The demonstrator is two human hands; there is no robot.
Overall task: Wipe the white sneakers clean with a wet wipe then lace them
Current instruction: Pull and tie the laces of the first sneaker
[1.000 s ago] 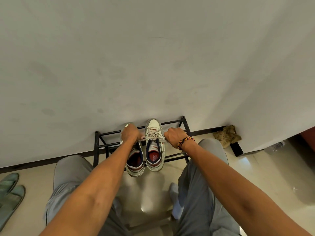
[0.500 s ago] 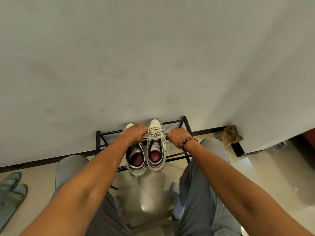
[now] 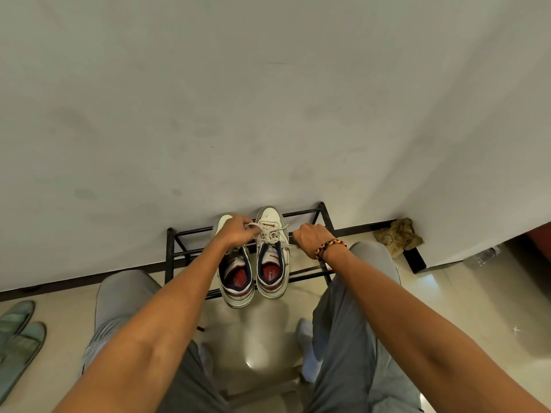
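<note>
Two white sneakers with red and navy insides stand side by side on a low black metal rack (image 3: 179, 251), toes toward the wall. The right sneaker (image 3: 272, 265) has a white lace (image 3: 272, 228) running across its front. My left hand (image 3: 237, 234) hovers over the left sneaker (image 3: 237, 281), covering its front, and pinches one end of that lace. My right hand (image 3: 310, 238), with a beaded bracelet at the wrist, grips the other lace end just right of the right sneaker. No wet wipe is in view.
The rack stands against a pale wall. My knees in grey trousers flank it. A crumpled brown cloth (image 3: 398, 238) lies in the corner at right. Green slippers (image 3: 18, 338) sit on the floor at far left. A clear plastic bottle (image 3: 484, 257) lies at right.
My left hand has shifted right toward the right sneaker, still holding the lace. My right hand has stayed beside the right sneaker, keeping hold of its lace end.
</note>
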